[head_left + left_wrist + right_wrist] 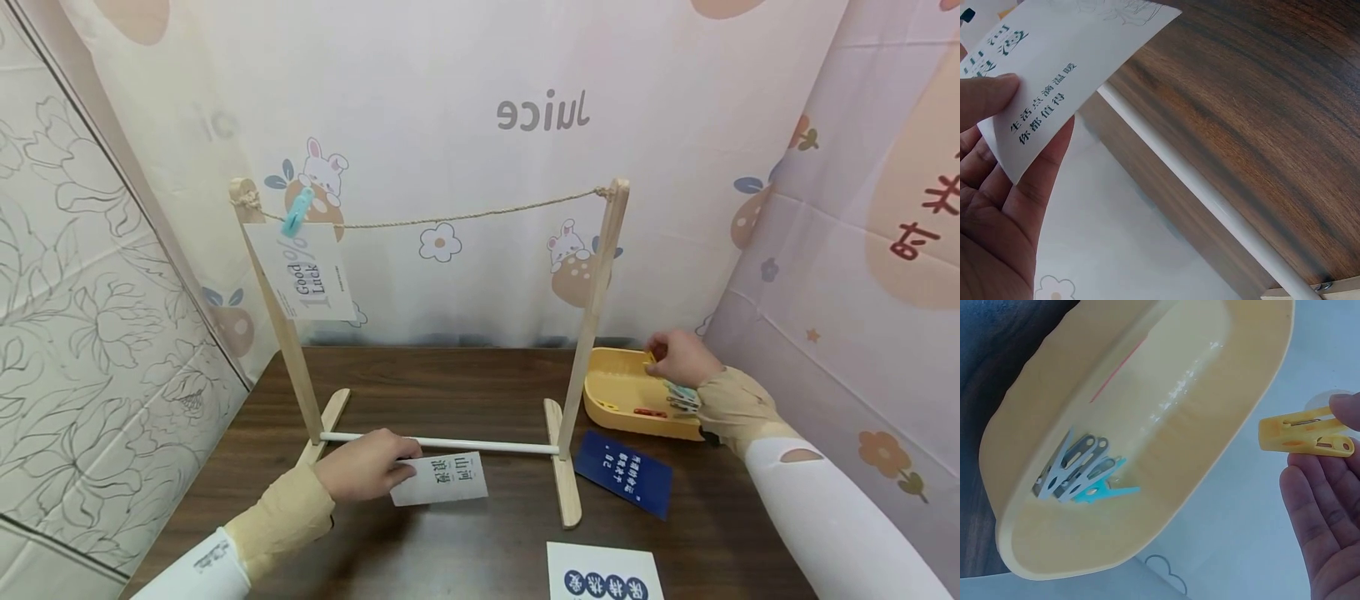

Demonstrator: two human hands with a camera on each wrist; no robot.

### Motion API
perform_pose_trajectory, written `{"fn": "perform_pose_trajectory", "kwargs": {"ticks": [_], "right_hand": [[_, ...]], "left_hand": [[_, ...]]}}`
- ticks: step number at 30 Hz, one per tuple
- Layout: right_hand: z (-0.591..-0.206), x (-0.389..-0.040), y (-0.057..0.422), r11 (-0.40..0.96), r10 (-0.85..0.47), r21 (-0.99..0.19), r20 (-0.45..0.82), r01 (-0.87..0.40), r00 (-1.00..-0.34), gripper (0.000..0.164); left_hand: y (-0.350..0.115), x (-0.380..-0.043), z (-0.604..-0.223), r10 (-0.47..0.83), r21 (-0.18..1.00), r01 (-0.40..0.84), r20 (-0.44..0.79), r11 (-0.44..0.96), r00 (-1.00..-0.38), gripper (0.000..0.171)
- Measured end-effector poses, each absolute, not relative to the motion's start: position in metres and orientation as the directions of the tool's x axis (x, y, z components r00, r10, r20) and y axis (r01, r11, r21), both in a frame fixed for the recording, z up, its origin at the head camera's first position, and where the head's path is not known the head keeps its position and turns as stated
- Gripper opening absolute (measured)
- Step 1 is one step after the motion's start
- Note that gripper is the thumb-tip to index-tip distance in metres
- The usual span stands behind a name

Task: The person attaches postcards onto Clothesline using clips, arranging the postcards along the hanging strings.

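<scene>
My left hand pinches a white card with green lettering, held above the table in front of the rack's white crossbar. The left wrist view shows the thumb on the card's printed face and the fingers behind it. Over the far side of a yellow tray, my right hand grips a yellow clothespin between thumb and fingers. Grey and turquoise clothespins lie at one end of the tray, with a red clothespin near its front wall.
A wooden rack carries a twine line. From its left end a "Good Luck" card hangs by a turquoise clothespin. A blue card and a white card with blue circles lie on the table at the right.
</scene>
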State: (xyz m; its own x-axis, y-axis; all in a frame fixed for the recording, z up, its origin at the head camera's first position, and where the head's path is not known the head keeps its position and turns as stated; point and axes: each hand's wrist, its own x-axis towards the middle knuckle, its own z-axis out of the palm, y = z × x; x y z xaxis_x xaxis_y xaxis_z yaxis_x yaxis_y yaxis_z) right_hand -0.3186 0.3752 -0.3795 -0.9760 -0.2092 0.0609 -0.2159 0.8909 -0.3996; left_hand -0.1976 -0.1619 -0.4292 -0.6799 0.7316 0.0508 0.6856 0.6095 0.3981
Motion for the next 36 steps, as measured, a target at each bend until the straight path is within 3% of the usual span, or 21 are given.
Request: {"fn": "perform_pose_trajectory", "kwargs": {"ticks": [16, 27, 36], "right_hand": [[-0.372, -0.316, 0.372, 0.867, -0.221, -0.433, 0.111, -0.247, -0.969, 0.028], [-0.357, -0.307, 0.364, 0.84, -0.218, -0.475, 0.145, -0.262, -0.965, 0.031], [-0.349, -0.299, 0.362, 0.813, -0.216, -0.504, 0.201, -0.29, -0.955, 0.034]], "left_hand": [[-0.169, -0.207, -0.426, 0.637, 0.505, 0.629, 0.185, 0.592, -0.748, 0.004], [-0.174, -0.21, -0.422, 0.525, 0.65, 0.54, 0.245, 0.535, -0.815, 0.005], [-0.177, -0.215, -0.422, 0.422, 0.656, 0.563, 0.381, 0.503, -0.822, 0.005]]}}
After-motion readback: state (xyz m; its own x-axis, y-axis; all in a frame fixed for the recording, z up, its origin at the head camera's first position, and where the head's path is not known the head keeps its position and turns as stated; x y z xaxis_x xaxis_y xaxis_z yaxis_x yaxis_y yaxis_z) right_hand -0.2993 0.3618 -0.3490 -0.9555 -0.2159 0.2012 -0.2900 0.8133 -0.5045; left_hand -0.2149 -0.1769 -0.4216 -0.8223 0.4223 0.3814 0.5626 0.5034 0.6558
